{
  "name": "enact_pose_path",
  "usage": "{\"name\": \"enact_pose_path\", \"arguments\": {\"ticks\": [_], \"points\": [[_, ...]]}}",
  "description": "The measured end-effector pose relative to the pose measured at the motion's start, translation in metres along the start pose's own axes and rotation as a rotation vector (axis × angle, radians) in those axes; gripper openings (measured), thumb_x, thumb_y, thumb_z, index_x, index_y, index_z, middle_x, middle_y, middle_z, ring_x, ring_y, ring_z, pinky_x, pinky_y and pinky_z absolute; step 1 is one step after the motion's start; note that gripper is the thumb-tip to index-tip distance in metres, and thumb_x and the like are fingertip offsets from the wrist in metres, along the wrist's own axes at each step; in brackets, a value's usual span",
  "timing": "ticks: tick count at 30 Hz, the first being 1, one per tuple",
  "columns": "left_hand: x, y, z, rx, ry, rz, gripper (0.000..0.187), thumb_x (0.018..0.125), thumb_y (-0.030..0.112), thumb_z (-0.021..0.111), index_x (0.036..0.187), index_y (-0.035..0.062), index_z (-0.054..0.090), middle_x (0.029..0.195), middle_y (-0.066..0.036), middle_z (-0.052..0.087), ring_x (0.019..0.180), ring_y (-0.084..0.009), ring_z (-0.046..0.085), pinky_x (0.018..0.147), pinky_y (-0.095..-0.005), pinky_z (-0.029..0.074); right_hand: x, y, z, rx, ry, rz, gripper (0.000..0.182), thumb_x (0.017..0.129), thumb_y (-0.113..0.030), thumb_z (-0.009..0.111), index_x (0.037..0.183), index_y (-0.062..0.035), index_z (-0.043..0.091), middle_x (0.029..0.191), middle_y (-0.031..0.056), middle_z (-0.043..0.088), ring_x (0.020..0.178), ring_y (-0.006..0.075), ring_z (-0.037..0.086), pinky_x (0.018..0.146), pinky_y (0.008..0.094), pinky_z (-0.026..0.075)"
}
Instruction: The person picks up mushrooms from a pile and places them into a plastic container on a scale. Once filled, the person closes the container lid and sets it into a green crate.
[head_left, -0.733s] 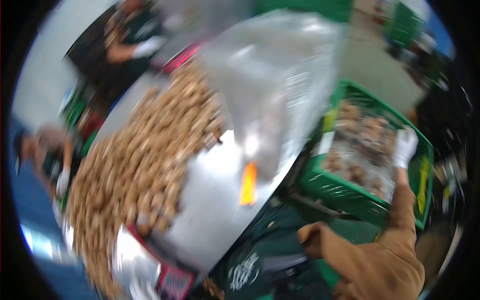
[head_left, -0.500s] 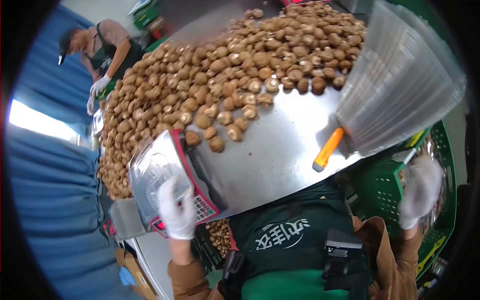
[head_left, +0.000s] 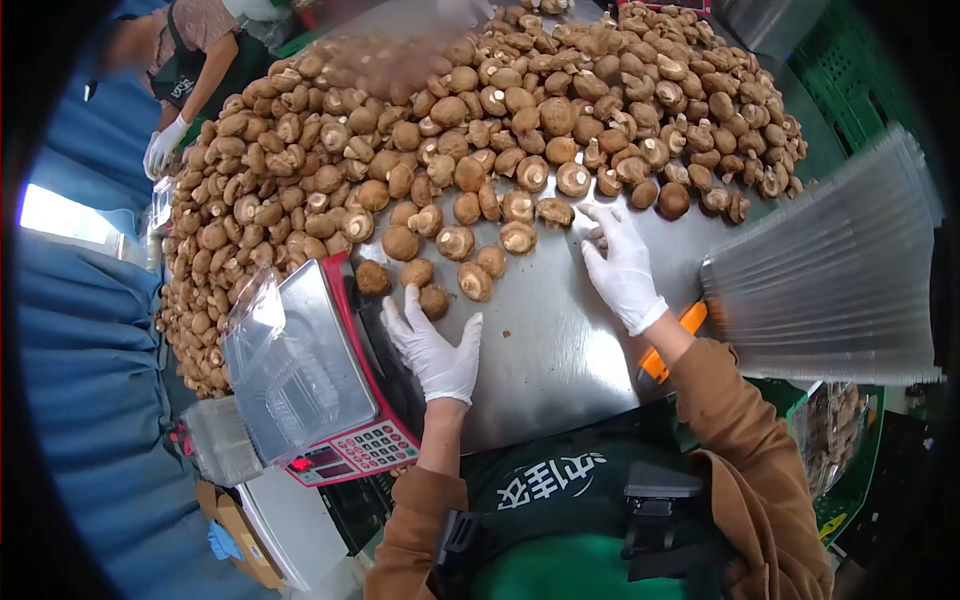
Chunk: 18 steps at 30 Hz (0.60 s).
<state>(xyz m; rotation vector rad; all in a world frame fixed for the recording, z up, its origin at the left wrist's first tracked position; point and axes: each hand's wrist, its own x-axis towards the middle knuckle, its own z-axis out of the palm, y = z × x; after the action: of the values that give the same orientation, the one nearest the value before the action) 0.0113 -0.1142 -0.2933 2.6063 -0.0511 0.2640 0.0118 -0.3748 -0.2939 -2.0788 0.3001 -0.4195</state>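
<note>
My left hand (head_left: 435, 350), in a white glove, has its fingers spread beside a brown shiitake mushroom (head_left: 433, 302) at the near edge of the heap; the index fingertip is at its cap. My right hand (head_left: 622, 270), also gloved, reaches over the metal table (head_left: 540, 340) with thumb and fingers apart. Its fingertips are close to a mushroom lying on its side (head_left: 555, 212). Nothing shows in either hand. Left of my left hand is a red-rimmed weighing scale (head_left: 368, 446) carrying a clear plastic tray (head_left: 300, 385).
A large heap of shiitake mushrooms (head_left: 330, 150) covers the far side. Stacked clear trays (head_left: 820, 280) lean at right, near an orange utility knife (head_left: 655, 365) partly behind my right forearm. A green crate (head_left: 862, 460) holds packed trays. A co-worker's gloved hand (head_left: 165, 148) is at far left.
My left hand has moved from the scale to the loose mushrooms. My right hand has come from beside the green crate to over the table. The view has shifted.
</note>
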Motion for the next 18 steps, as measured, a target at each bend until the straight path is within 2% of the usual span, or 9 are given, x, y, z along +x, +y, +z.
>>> {"name": "enact_pose_path", "arguments": {"ticks": [3, 5, 7, 8, 11, 12, 15, 17, 18], "points": [[0.017, -0.003, 0.021, -0.138, 0.023, -0.050, 0.106, 0.075, 0.030, 0.090, 0.158, 0.0076, 0.028, 0.162, -0.030, 0.013, 0.149, -0.0474, 0.023, 0.123, -0.0499, 0.023, 0.023, 0.004, 0.006, -0.147, -0.033, -0.101, 0.046, 0.087, -0.005, 0.065, 0.133, -0.0120, 0.063, 0.113, 0.0163, 0.063, 0.102, 0.0320, 0.064, 0.091, 0.0403, 0.053], [0.022, 0.004, 0.031, -0.263, -0.055, -0.017, 0.109, 0.075, 0.031, 0.091, 0.160, 0.0081, 0.026, 0.163, -0.030, 0.009, 0.150, -0.0479, 0.020, 0.124, -0.0491, 0.023, 0.032, 0.013, 0.011, -0.229, -0.067, -0.186, 0.045, 0.088, -0.007, 0.066, 0.132, -0.0112, 0.063, 0.117, 0.0175, 0.064, 0.107, 0.0318, 0.063, 0.092, 0.0407, 0.053], [0.027, 0.023, 0.035, -0.268, -0.110, 0.060, 0.109, 0.075, 0.031, 0.091, 0.159, 0.0079, 0.026, 0.163, -0.030, 0.009, 0.150, -0.0484, 0.020, 0.124, -0.0489, 0.023, 0.033, 0.012, 0.015, -0.179, -0.019, -0.178, 0.037, 0.088, -0.015, 0.071, 0.124, -0.0057, 0.067, 0.112, 0.0182, 0.068, 0.102, 0.0330, 0.066, 0.089, 0.0416, 0.054], [0.026, 0.032, 0.030, -0.232, -0.122, -0.013, 0.107, 0.074, 0.030, 0.091, 0.158, 0.0077, 0.030, 0.163, -0.030, 0.012, 0.150, -0.0485, 0.020, 0.123, -0.0485, 0.025, 0.027, 0.002, 0.009, -0.144, -0.026, -0.149, 0.036, 0.088, -0.017, 0.072, 0.122, -0.0045, 0.068, 0.109, 0.0180, 0.069, 0.100, 0.0334, 0.067, 0.088, 0.0418, 0.055], [0.029, 0.054, 0.013, 0.011, 0.025, 0.194, 0.106, 0.070, 0.029, 0.092, 0.157, 0.0082, 0.035, 0.161, -0.031, 0.019, 0.150, -0.0493, 0.022, 0.121, -0.0484, 0.027, 0.019, -0.021, 0.000, -0.103, -0.001, -0.181, 0.032, 0.086, -0.022, 0.076, 0.111, -0.0024, 0.070, 0.094, 0.0157, 0.071, 0.085, 0.0331, 0.069, 0.079, 0.0417, 0.056], [0.033, 0.063, 0.010, -0.128, 0.016, 0.273, 0.101, 0.070, 0.024, 0.090, 0.156, 0.0081, 0.039, 0.158, -0.030, 0.030, 0.149, -0.0461, 0.027, 0.120, -0.0482, 0.029, 0.016, -0.029, -0.003, -0.086, -0.026, -0.167, 0.031, 0.086, -0.022, 0.076, 0.110, -0.0027, 0.070, 0.092, 0.0151, 0.070, 0.084, 0.0323, 0.069, 0.077, 0.0412, 0.056], [0.039, 0.088, 0.006, -0.320, -0.054, 0.466, 0.090, 0.074, 0.012, 0.084, 0.154, 0.0072, 0.043, 0.153, -0.025, 0.042, 0.144, -0.0419, 0.040, 0.118, -0.0465, 0.033, 0.004, -0.057, -0.014, 0.003, -0.214, -0.016, 0.029, 0.086, -0.022, 0.078, 0.107, -0.0051, 0.070, 0.087, 0.0112, 0.068, 0.075, 0.0266, 0.068, 0.071, 0.0360, 0.055], [0.033, 0.091, 0.005, -0.551, -0.186, 0.447, 0.073, 0.074, -0.007, 0.071, 0.143, 0.0024, 0.054, 0.141, -0.021, 0.056, 0.130, -0.0385, 0.056, 0.110, -0.0404, 0.045, -0.009, -0.063, -0.014, 0.073, -0.247, -0.069, 0.029, 0.087, -0.023, 0.079, 0.109, -0.0054, 0.070, 0.088, 0.0107, 0.069, 0.077, 0.0252, 0.069, 0.072, 0.0352, 0.056], [0.028, 0.089, 0.000, -0.549, -0.168, 0.428, 0.067, 0.074, -0.006, 0.072, 0.138, 0.0018, 0.056, 0.135, -0.020, 0.058, 0.126, -0.0376, 0.058, 0.107, -0.0400, 0.046, -0.011, -0.070, -0.019, 0.176, -0.324, -0.005, 0.026, 0.089, -0.021, 0.077, 0.108, -0.0051, 0.071, 0.090, 0.0105, 0.070, 0.080, 0.0239, 0.070, 0.074, 0.0351, 0.057]]}}
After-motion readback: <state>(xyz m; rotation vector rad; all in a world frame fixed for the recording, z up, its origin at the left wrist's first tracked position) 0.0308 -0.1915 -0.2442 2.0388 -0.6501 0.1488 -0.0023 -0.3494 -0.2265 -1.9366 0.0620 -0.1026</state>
